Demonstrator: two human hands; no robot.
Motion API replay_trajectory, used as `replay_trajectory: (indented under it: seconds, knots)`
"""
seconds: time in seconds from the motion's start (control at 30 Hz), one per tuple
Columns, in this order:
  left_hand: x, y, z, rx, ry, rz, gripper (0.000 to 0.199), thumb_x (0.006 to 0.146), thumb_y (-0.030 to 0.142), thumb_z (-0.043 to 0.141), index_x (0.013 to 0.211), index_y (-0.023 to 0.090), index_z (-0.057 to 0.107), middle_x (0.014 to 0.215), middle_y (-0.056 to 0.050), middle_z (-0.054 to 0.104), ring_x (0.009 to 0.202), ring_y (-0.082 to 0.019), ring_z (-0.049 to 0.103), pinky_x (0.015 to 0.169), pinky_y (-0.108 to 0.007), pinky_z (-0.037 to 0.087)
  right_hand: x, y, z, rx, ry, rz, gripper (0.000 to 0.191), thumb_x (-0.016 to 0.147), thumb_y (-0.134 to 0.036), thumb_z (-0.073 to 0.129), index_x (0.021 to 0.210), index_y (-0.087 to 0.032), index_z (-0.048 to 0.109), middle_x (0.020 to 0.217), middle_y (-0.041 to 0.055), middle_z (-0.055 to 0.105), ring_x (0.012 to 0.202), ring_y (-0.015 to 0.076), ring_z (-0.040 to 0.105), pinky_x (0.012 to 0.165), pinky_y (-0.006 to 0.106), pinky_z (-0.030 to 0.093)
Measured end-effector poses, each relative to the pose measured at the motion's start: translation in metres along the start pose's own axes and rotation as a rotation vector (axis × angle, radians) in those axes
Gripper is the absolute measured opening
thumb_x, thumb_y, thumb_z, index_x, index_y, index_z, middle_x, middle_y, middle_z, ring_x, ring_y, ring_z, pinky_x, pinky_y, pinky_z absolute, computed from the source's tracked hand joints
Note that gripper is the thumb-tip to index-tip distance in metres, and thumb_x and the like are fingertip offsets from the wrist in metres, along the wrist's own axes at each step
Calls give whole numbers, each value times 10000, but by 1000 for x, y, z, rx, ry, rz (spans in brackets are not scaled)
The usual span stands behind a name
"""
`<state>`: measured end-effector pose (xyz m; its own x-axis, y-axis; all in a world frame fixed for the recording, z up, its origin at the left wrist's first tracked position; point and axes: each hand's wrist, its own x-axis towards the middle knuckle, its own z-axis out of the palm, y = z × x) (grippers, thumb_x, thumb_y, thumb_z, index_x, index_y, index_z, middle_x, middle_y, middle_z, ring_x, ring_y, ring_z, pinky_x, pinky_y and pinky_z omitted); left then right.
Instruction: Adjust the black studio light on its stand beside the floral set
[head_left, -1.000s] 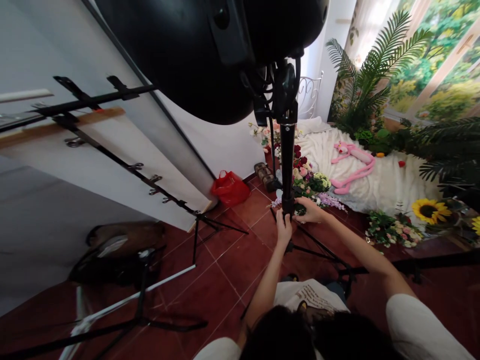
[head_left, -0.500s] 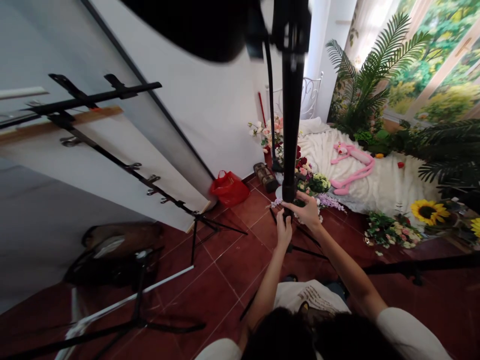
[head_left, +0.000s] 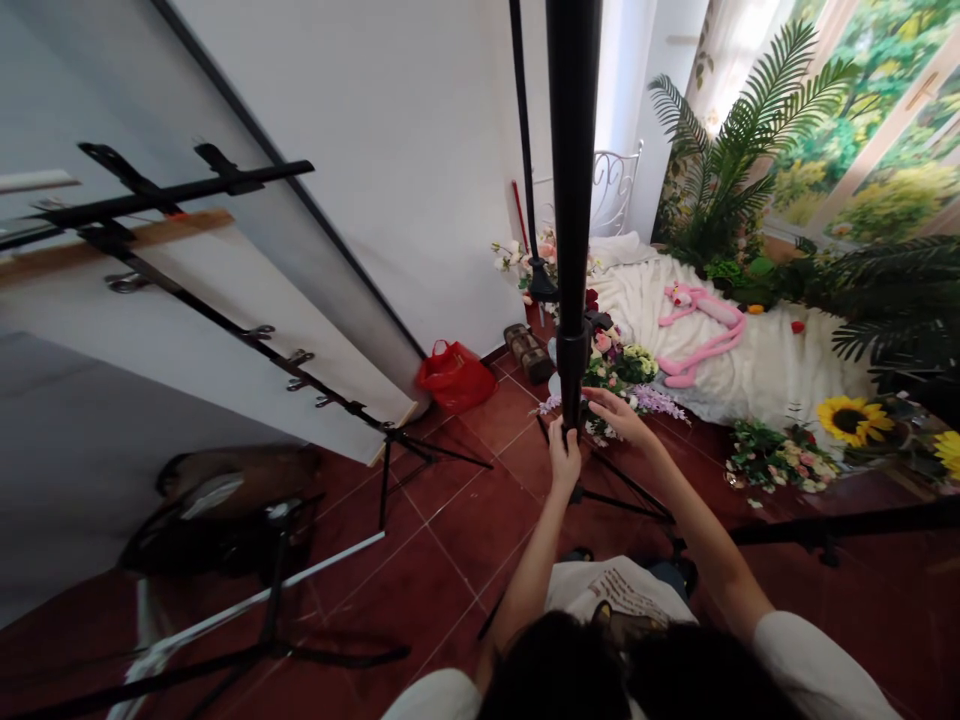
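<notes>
In the middle of the view, a black light stand [head_left: 571, 230] rises upright past the top edge. My left hand [head_left: 564, 455] wraps its fingers round the lower tube, just below a thicker collar [head_left: 574, 350]. At the right side of the tube is my right hand [head_left: 619, 415], a little higher than the left. Its fingers pinch at what looks like a small dark knob there, partly hidden by the fingertips. Spread tripod legs [head_left: 622, 503] show below the hands. A black cable [head_left: 525, 130] hangs left of the tube.
To the left stand a backdrop frame with clamps [head_left: 202, 300] and another black stand [head_left: 277, 590]. A red bag [head_left: 456, 375] lies by the wall. Flowers [head_left: 619, 360], a white fur cover [head_left: 765, 350], a pink plush toy [head_left: 709, 320] and sunflowers [head_left: 853, 420] fill the right.
The stand's upper tube has risen, taking the dark lamp head out of view at the top. My right hand has drawn back from round the tube to its right side. My left hand stays on it.
</notes>
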<state>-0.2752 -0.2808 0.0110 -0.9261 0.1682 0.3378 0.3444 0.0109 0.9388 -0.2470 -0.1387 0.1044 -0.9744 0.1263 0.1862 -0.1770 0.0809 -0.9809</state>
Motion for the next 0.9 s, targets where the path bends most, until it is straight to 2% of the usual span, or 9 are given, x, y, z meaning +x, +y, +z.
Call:
replay_trajectory:
  seconds: [0.1,0.17,0.27,0.37,0.43,0.57,0.67,0.8,0.9]
  knots:
    - [1,1,-1,2,-7,12,423,926,520,365,1128,193,541,1062,-105,581,1068,-219,546,982,-391,427,-2,34,6,16,0,39,389,828,-505,608,1089,-217,628,1124,52,648,1091,183,588,992,332,454]
    - [1,2,-1,1,-7,22,424,924,522,368,1126,194,545,1060,-105,580,1060,-218,549,984,-391,428,0,44,10,40,6,46,345,837,-507,586,1021,-217,619,1031,38,652,1005,164,609,913,304,493]
    - [1,3,-2,-2,-13,15,424,925,518,368,1140,197,540,1072,-108,577,1069,-215,548,990,-388,424,6,45,13,47,52,70,298,809,-483,617,930,-215,567,830,-2,632,792,130,616,734,246,515]
    - [0,2,-2,-5,-25,-7,430,927,518,365,1161,197,531,1102,-112,578,1094,-214,542,1009,-391,411,16,38,15,2,120,143,327,741,-424,688,918,-225,499,596,-75,524,546,107,528,521,198,438]
    - [0,3,-3,-5,-28,-15,440,927,523,363,1173,198,527,1133,-114,579,1122,-216,533,1030,-396,396,24,33,17,-34,159,221,338,705,-350,712,921,-226,484,556,-92,491,481,104,483,458,193,390]
    - [0,4,-3,-1,-31,-3,459,922,540,362,1172,197,539,1156,-114,587,1154,-217,523,1043,-392,387,38,28,25,-210,301,408,249,646,-178,687,823,-202,512,620,-57,562,527,108,517,498,203,419]
    - [0,5,-4,-9,-41,-5,474,922,542,358,1181,190,541,1157,-118,592,1146,-217,534,1018,-382,411,46,29,28,-378,373,485,205,613,-133,668,761,-191,539,667,-46,601,596,115,556,571,208,453]
    - [-1,8,-4,-4,-42,-33,490,920,553,360,1203,196,539,1188,-118,589,1169,-220,531,1031,-386,406,47,27,28,-431,337,498,186,627,-150,679,768,-186,564,679,-37,625,595,113,571,580,207,461]
    - [-5,12,-2,-3,-28,-54,487,935,530,342,1266,212,504,1260,-112,564,1226,-214,502,1076,-391,369,34,24,25,-288,276,427,210,716,-234,676,888,-181,567,610,-47,609,493,92,535,487,184,424]
